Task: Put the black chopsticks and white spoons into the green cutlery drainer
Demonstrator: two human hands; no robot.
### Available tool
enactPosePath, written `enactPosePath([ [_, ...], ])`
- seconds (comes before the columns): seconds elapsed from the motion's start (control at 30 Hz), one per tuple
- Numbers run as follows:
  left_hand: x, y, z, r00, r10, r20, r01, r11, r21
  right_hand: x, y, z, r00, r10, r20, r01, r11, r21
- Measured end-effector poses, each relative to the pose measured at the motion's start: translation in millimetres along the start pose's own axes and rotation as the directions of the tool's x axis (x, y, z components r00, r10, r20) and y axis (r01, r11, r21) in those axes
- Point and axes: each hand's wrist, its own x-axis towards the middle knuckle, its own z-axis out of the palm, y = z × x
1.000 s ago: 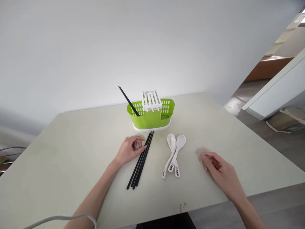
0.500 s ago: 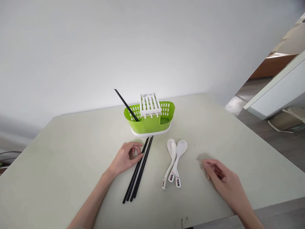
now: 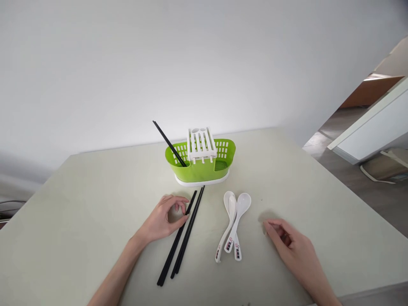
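My left hand [image 3: 168, 216] pinches a pair of black chopsticks [image 3: 178, 236] near their upper part, thumb and fingers closed around them. A second pair of black chopsticks [image 3: 188, 238] lies on the table just to the right. Three white spoons [image 3: 232, 221] with printed handles overlap in a small pile further right. Beyond that pile is my right hand [image 3: 287, 244], its fingers curled together with nothing showing in them. At the back stands a green cutlery basket [image 3: 204, 172], with black chopsticks [image 3: 168, 142] leaning out of its left compartment.
A white slotted rack [image 3: 202, 146] sits over the basket's middle, and its white base rests on the pale table [image 3: 95, 204]. Behind the table is a grey-white wall [image 3: 197, 63]. Floor and a white panel [image 3: 376, 123] show at the right.
My left hand has drawn the left chopstick pair slightly toward me and left, apart from the other pair. My right hand has shifted a little left, nearer the spoons.
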Motion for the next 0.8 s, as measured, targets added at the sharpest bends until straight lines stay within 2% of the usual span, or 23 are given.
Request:
enactPosePath([
  [0.23, -2.8, 2.8, -5.4, 1.0, 0.008, 0.011, -0.009, 1.0, 0.018, 0.7, 0.4, 2.3, 1.0, -0.001, -0.003, 0.001, 1.0, -0.012],
  [0.5, -11.1, -4.5, -23.4, 1.0, -0.02, 0.015, 0.019, 0.999, 0.038, -0.5, 2.2, 3.7, 1.0, 0.013, 0.018, -0.013, 1.0, -0.019],
  [0.8, -13.2, -6.5, -26.0, 0.998, 0.017, -0.058, -0.007, 0.986, 0.169, -1.6, 2.8, 4.3, 0.999, 0.034, 0.029, -0.033, 0.999, -0.021],
])
